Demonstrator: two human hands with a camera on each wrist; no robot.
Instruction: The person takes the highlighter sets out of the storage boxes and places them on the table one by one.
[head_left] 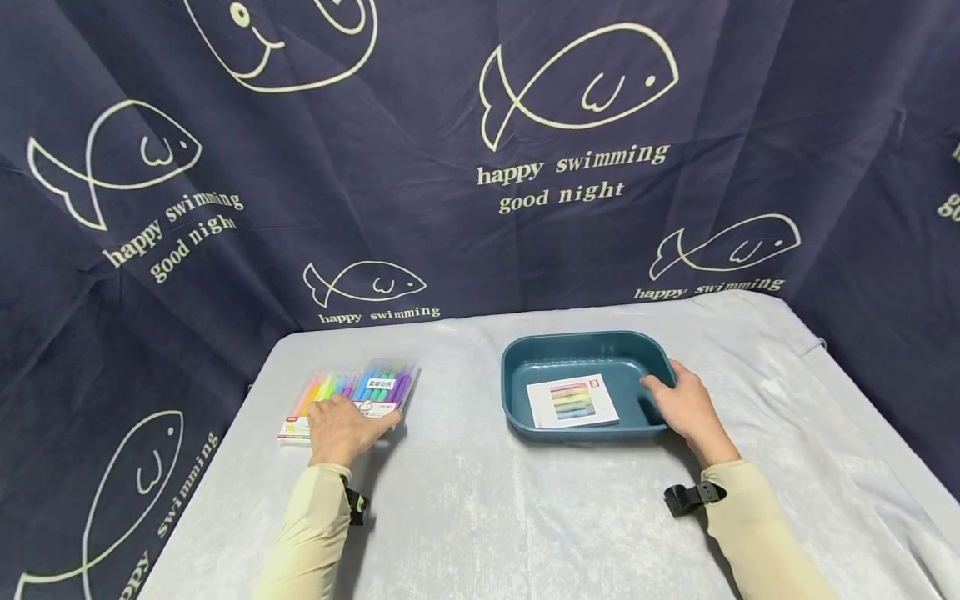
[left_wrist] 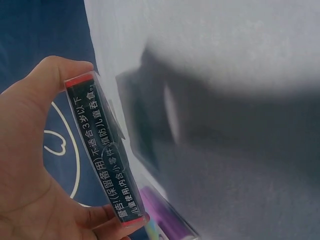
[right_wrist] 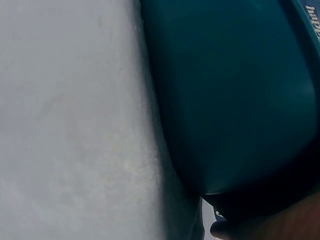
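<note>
Hazards, as judged: the clear case of blue-to-purple pens (head_left: 386,377) is pinched only by its two side edges, so smooth plastic could slide out of the left grip (head_left: 343,429), or pressure could bow the case and spring it. The neighbouring case of orange-to-purple pens (head_left: 324,388), lying close under the fingers, could be dragged along. A pull at one end could skew the teal basin (head_left: 572,348).

Left grip: clamped on the blue-to-purple case, thumb at one edge, fingers at the other. Right grip (head_left: 686,404): clamped on the basin's right end, thumb inside.

Case, appearance: flat, transparent; white label; dark end panel, red at both tips, white Chinese lettering. Location: left part of the grey desk (head_left: 480,517). Within basin: white rainbow-pictured packet (head_left: 572,402).
</note>
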